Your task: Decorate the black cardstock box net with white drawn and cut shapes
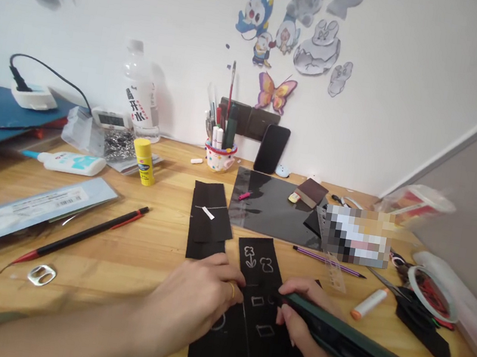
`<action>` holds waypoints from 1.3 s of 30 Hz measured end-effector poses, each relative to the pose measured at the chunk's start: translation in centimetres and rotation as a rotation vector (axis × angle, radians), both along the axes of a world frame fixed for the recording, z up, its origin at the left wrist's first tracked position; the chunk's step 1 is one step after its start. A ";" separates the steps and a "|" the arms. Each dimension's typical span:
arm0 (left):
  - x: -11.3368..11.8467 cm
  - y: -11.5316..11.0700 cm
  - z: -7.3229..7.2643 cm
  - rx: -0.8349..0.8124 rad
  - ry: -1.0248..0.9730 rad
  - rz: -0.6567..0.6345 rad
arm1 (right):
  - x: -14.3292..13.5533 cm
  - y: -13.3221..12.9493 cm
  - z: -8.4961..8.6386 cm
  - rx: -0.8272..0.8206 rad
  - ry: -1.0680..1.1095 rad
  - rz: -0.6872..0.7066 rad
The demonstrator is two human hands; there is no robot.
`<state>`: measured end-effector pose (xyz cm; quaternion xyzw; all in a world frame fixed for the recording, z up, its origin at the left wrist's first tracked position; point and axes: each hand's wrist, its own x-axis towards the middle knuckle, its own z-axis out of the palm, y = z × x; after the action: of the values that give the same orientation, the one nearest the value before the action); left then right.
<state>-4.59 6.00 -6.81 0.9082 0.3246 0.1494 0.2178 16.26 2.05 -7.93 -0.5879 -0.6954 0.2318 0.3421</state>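
Note:
Black paper (217,353) with white line drawings of flowers, rectangles and other shapes lies in front of me. My left hand (202,293) presses down on it with bent fingers held close together; the fingertips are partly hidden. My right hand (306,310) is at the paper's right side. Its thumb and fingers close around the narrow end of a long dark green tool (357,342), which runs to the lower right corner; its kind I cannot make out. Beyond my left hand lie other black paper pieces (207,228), with a small white strip (208,213) on top.
Scissors (416,315), a white marker (369,303) and a purple pencil (329,261) lie right. A brush (80,235), glue stick (144,163) and glue bottle (73,163) are left. A pen cup (219,156) and phone (271,149) stand by the wall, behind a dark sheet (270,207).

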 end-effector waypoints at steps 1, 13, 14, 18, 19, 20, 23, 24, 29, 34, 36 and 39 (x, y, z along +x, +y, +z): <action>0.0 0.0 0.0 -0.008 0.000 0.000 | -0.1 0.1 -0.3 0.027 -0.020 -0.015; -0.3 0.3 0.0 0.012 -0.009 -0.044 | -0.8 0.2 0.4 0.319 -0.292 0.071; -0.4 0.3 -0.1 0.026 -0.009 -0.047 | -0.8 0.2 0.4 0.326 -0.301 0.076; -0.5 0.1 -0.5 0.056 0.027 -0.063 | -0.8 0.2 0.2 0.349 -0.308 0.092; -0.5 0.1 -0.5 0.062 0.032 -0.065 | -0.9 0.2 0.1 0.350 -0.306 0.089; -0.5 0.1 -0.5 0.067 0.035 -0.064 | -0.9 0.3 0.1 0.350 -0.306 0.088; -0.4 0.2 -0.3 0.059 0.045 -0.060 | -0.9 0.2 0.3 0.345 -0.321 0.114; -0.4 0.3 -0.3 0.050 0.052 -0.061 | -0.9 0.2 0.3 0.351 -0.331 0.131; -0.4 0.3 -0.1 0.028 0.069 -0.076 | -0.9 -0.1 0.5 0.385 -0.391 0.149; -0.5 0.2 -0.1 0.055 0.068 -0.081 | -1.0 -0.1 0.3 0.398 -0.442 0.178; -0.5 0.3 -0.1 0.072 0.088 -0.094 | -1.0 0.0 0.2 0.407 -0.440 0.179; -0.6 0.3 -0.1 0.102 0.108 -0.101 | -1.0 0.0 0.1 0.405 -0.431 0.182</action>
<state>-5.17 6.28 -6.95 0.9401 0.2815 0.1055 0.1609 15.25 2.10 -7.79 -0.4785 -0.8339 -0.0119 0.2749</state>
